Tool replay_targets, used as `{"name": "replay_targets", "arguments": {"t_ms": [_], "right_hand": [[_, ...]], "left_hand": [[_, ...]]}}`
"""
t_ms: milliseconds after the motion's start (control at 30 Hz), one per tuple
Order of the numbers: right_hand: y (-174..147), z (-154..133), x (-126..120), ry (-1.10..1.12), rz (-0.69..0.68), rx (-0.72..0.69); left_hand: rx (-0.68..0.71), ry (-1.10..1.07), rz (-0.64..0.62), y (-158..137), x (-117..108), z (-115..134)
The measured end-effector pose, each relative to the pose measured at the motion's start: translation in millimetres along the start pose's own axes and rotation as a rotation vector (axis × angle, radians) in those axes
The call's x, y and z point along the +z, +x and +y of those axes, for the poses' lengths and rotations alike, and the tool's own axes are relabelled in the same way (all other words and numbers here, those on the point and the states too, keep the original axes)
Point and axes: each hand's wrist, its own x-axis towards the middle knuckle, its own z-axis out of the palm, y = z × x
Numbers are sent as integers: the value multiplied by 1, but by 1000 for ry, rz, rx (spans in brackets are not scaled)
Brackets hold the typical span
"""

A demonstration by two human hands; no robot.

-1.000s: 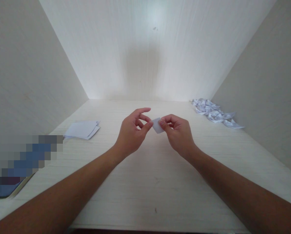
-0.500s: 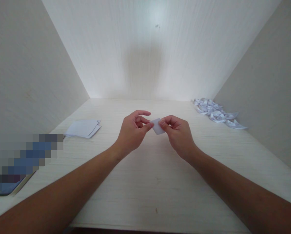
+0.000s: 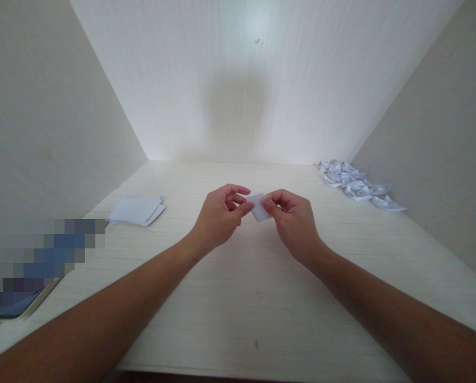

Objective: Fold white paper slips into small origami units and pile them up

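A small folded piece of white paper (image 3: pixel 260 209) is held up between my two hands, over the middle of the table. My left hand (image 3: pixel 224 214) pinches its left corner between thumb and fingers, with the index finger curved above. On the other side, my right hand (image 3: pixel 291 217) grips the paper's right edge between thumb and bent index finger. The inner folds of the paper are too small to make out.
A stack of white paper sheets (image 3: pixel 138 209) lies at the left. Several folded white paper boats (image 3: pixel 351 181) are heaped at the back right by the side wall. A pixelated area (image 3: pixel 42 266) covers the left edge. Panels enclose the pale table (image 3: pixel 222 319).
My left index finger has curled down closer to the paper. Both hands keep hold of it in nearly the same place, and the whole view has shifted very slightly.
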Motion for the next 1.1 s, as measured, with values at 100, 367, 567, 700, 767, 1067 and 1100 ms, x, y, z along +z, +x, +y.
{"name": "replay_targets", "arguments": {"t_ms": [100, 367, 567, 700, 767, 1067, 1100], "right_hand": [[0, -1, 1, -5, 17, -3], [0, 0, 1, -1, 30, -7], [1, 1, 0, 6, 53, -5], [1, 2, 0, 1, 42, -5], [1, 1, 1, -9, 38, -1], [2, 2, -1, -17, 49, -8], [2, 3, -1, -16, 50, -8]], "left_hand": [[37, 4, 24, 1, 0, -2], [74, 52, 21, 0, 3, -9], [38, 4, -14, -1, 4, -9], [35, 22, -31, -2, 6, -12], [51, 42, -41, -2, 7, -13], [-26, -60, -55, -1, 7, -14], [-35, -63, -62, -1, 7, -13]]}}
